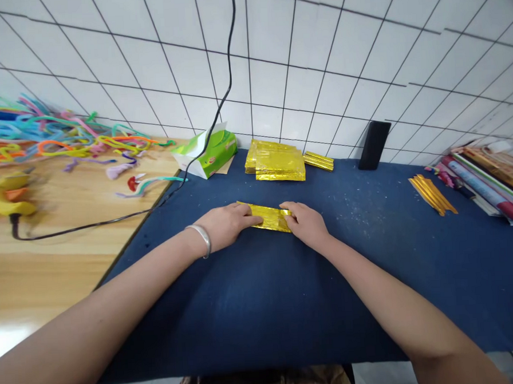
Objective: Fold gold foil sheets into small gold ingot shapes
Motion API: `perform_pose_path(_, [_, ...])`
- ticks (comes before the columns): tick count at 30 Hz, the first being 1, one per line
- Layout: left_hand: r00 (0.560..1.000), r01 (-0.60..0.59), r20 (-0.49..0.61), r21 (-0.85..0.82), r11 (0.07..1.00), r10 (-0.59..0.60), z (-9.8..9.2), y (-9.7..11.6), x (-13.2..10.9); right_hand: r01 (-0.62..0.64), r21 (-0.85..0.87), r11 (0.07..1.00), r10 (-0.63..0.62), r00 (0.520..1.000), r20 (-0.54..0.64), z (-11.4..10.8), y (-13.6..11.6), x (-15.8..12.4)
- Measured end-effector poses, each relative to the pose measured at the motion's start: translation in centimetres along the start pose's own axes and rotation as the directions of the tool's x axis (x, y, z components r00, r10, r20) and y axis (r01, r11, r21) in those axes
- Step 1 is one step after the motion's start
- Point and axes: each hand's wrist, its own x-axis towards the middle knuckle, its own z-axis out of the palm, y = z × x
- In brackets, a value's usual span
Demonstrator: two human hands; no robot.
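A folded sheet of shiny gold foil paper (270, 217) lies on the dark blue cloth (262, 306) in the middle of the table. My left hand (224, 224), a silver bangle on its wrist, presses down on the sheet's left end with fingers together. My right hand (305, 222) pinches the sheet's right end, fingers curled over its edge. A stack of flat gold sheets (276, 161) sits beyond the hands near the wall. A few folded gold strips (319, 160) lie just right of that stack. More folded gold strips (432, 194) lie at the right.
A green tissue box (207, 153) stands at the back left of the cloth. A black cable (112, 221) runs across the wooden table (49, 266) to a yellow glue gun (5, 196). Coloured pipe cleaners (42, 137) are heaped behind. A black phone (373, 144) leans on the tiled wall; paper rolls (488, 185) lie right.
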Motion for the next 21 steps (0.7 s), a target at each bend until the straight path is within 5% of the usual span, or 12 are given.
perform_pose_path(5, [0.999, 0.045, 0.022, -0.029, 0.999, -0.044, -0.3, 2.4, -1.4, 0.029, -0.123, 0.992, -0.032, 0.999, -0.018, -0.8, -0.3, -0.3])
perform_pose_path(9, [0.998, 0.061, -0.008, -0.027, 0.998, -0.061, -0.3, 3.3, -1.7, 0.168, -0.204, 0.964, -0.189, 0.978, -0.084, -1.6, -2.4, -1.0])
perform_pose_path(13, [0.998, 0.068, -0.013, -0.020, 0.997, -0.068, 0.0, 3.5, -2.0, 0.345, -0.207, 0.916, -0.335, 0.939, 0.081, -0.9, -4.6, -2.2])
perform_pose_path(21, [0.998, 0.060, 0.039, -0.110, 0.992, -0.056, 0.9, 1.5, -4.3, 0.372, -0.257, 0.892, -0.320, 0.921, 0.221, -0.7, -3.3, -4.5])
